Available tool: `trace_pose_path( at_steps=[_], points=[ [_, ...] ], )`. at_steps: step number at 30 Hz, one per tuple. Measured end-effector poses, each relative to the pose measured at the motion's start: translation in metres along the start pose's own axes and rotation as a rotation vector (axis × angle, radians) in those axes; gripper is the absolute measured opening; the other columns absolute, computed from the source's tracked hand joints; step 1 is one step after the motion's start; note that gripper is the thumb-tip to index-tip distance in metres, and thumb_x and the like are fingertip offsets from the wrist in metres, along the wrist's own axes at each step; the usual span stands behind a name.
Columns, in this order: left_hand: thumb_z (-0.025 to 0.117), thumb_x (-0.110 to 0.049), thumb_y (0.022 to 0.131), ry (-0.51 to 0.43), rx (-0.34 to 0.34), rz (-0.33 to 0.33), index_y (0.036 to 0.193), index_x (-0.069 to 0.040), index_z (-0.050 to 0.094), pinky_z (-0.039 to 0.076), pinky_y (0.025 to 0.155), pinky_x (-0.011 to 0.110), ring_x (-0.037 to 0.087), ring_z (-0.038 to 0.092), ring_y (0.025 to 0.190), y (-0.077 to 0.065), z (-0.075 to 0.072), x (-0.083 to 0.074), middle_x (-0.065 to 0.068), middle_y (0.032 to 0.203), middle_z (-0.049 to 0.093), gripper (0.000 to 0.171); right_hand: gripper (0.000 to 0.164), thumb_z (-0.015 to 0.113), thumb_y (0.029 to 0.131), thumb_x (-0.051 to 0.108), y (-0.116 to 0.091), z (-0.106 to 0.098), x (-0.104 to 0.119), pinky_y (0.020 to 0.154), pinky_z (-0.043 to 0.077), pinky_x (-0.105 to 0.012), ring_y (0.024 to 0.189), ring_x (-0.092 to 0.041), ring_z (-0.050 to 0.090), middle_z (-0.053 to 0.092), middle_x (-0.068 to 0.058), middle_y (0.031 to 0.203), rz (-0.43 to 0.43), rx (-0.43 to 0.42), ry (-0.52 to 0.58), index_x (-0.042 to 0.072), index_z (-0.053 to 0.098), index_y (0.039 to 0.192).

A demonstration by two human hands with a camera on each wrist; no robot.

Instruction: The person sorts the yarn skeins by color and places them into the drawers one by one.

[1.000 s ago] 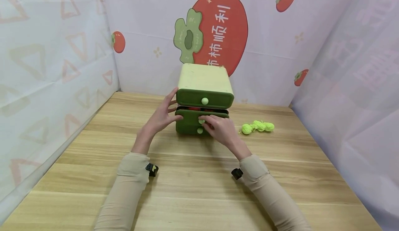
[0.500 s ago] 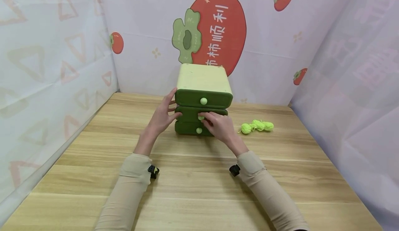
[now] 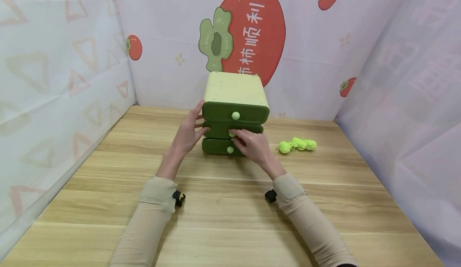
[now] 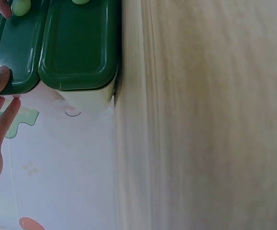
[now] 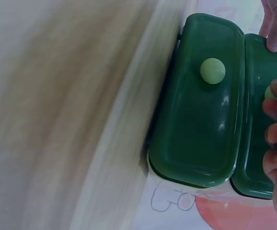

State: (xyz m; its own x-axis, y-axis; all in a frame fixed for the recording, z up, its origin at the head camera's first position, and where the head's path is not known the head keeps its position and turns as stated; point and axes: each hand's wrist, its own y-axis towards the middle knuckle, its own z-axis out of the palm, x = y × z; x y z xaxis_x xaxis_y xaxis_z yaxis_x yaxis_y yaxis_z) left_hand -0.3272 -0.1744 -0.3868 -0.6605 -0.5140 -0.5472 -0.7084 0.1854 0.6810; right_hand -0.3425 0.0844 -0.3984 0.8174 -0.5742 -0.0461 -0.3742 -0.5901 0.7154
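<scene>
A cream cabinet [image 3: 235, 87] with three dark green drawers stands on the table, a round pale green knob on each front. The right hand [image 3: 256, 147] pinches the knob of the middle drawer [image 3: 217, 130] between thumb and forefinger; in the right wrist view its other fingers [image 5: 274, 134] are curled. That drawer sits pushed in, about in line with the bottom drawer [image 3: 215, 146]. The left hand [image 3: 185, 133] rests against the cabinet's left side with fingers spread, and its thumb [image 4: 2, 76] presses the middle drawer's front near the end. The drawers' insides are hidden.
Bright yellow-green yarn [image 3: 298, 145] in several small balls lies right of the cabinet. A patterned cloth wall [image 3: 162, 71] rises close behind it, with more cloth on both sides. Wooden tabletop [image 3: 223, 219] extends in front.
The middle drawer has moved inward from partly open, with red things showing inside, to pushed in. The right hand moved forward with its knob; the left hand stayed at the cabinet's side.
</scene>
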Motion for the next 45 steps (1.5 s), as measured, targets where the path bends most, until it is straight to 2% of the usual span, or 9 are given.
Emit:
trace_pose_path(
  at_steps=[4, 8, 13, 16, 20, 26, 37, 45],
  points=[
    [0.074, 0.006, 0.084, 0.006, 0.001, 0.000, 0.160, -0.020, 0.022, 0.061, 0.090, 0.043, 0.038, 0.061, 0.120, 0.0004, 0.0001, 0.0000, 0.018, 0.150, 0.042, 0.096, 0.024, 0.078, 0.087, 0.020, -0.0050, -0.0011, 0.0008, 0.046, 0.047, -0.024, 0.060, -0.008, 0.061, 0.074, 0.004, 0.086, -0.093, 0.009, 0.005, 0.019, 0.075, 0.110],
    [0.074, 0.004, 0.084, 0.003, 0.002, -0.014, 0.160, -0.022, 0.021, 0.061, 0.090, 0.040, 0.036, 0.061, 0.120, 0.0012, -0.0002, 0.0001, 0.016, 0.151, 0.041, 0.096, 0.026, 0.082, 0.083, 0.020, -0.0076, 0.0001, 0.0007, 0.051, 0.049, -0.024, 0.063, -0.005, 0.061, 0.072, 0.007, 0.080, -0.132, 0.058, 0.016, 0.021, 0.076, 0.108],
    [0.074, 0.006, 0.084, -0.008, -0.001, -0.026, 0.160, -0.022, 0.022, 0.061, 0.090, 0.039, 0.037, 0.061, 0.120, 0.0010, -0.0005, 0.0004, 0.016, 0.151, 0.041, 0.096, 0.023, 0.080, 0.085, 0.022, -0.0091, 0.0023, -0.0002, 0.056, 0.051, -0.024, 0.066, -0.003, 0.062, 0.070, 0.009, 0.076, -0.103, 0.172, 0.028, 0.022, 0.076, 0.108],
    [0.074, 0.008, 0.083, -0.015, 0.002, -0.019, 0.159, -0.021, 0.022, 0.061, 0.090, 0.041, 0.039, 0.061, 0.120, 0.0007, 0.0000, 0.0001, 0.017, 0.151, 0.041, 0.096, 0.020, 0.077, 0.088, 0.025, -0.0100, 0.0029, -0.0004, 0.048, 0.044, -0.021, 0.059, -0.002, 0.058, 0.070, 0.010, 0.072, -0.063, 0.261, 0.027, 0.024, 0.076, 0.108],
    [0.073, 0.008, 0.084, -0.016, 0.006, -0.017, 0.159, -0.021, 0.022, 0.061, 0.090, 0.044, 0.039, 0.060, 0.120, 0.0007, 0.0004, -0.0013, 0.018, 0.151, 0.040, 0.096, 0.019, 0.073, 0.092, 0.027, -0.0100, 0.0026, -0.0007, 0.040, 0.030, -0.020, 0.048, -0.004, 0.045, 0.064, 0.008, 0.062, -0.011, 0.353, 0.016, 0.025, 0.076, 0.110],
    [0.073, 0.008, 0.083, -0.018, 0.002, -0.017, 0.159, -0.020, 0.022, 0.061, 0.090, 0.046, 0.040, 0.060, 0.120, 0.0014, 0.0005, -0.0024, 0.017, 0.151, 0.040, 0.096, 0.022, 0.073, 0.092, 0.025, -0.0086, 0.0045, -0.0038, 0.041, 0.029, -0.020, 0.048, -0.004, 0.042, 0.064, 0.005, 0.062, 0.011, 0.431, 0.012, 0.024, 0.074, 0.113],
    [0.073, 0.009, 0.083, -0.027, 0.004, -0.025, 0.159, -0.020, 0.023, 0.061, 0.090, 0.047, 0.039, 0.060, 0.120, 0.0009, -0.0001, -0.0023, 0.018, 0.152, 0.039, 0.096, 0.019, 0.073, 0.092, 0.023, -0.0070, 0.0084, -0.0070, 0.046, 0.044, -0.024, 0.055, -0.004, 0.055, 0.075, 0.004, 0.081, 0.013, 0.460, 0.007, 0.024, 0.076, 0.110],
    [0.073, 0.007, 0.084, -0.019, 0.012, -0.028, 0.159, -0.022, 0.022, 0.060, 0.090, 0.048, 0.039, 0.060, 0.121, 0.0001, -0.0013, -0.0023, 0.016, 0.153, 0.039, 0.095, 0.018, 0.073, 0.092, 0.025, -0.0087, 0.0080, -0.0076, 0.061, 0.058, -0.028, 0.074, -0.007, 0.070, 0.077, 0.007, 0.097, -0.025, 0.429, 0.033, 0.025, 0.078, 0.109]
  ],
)
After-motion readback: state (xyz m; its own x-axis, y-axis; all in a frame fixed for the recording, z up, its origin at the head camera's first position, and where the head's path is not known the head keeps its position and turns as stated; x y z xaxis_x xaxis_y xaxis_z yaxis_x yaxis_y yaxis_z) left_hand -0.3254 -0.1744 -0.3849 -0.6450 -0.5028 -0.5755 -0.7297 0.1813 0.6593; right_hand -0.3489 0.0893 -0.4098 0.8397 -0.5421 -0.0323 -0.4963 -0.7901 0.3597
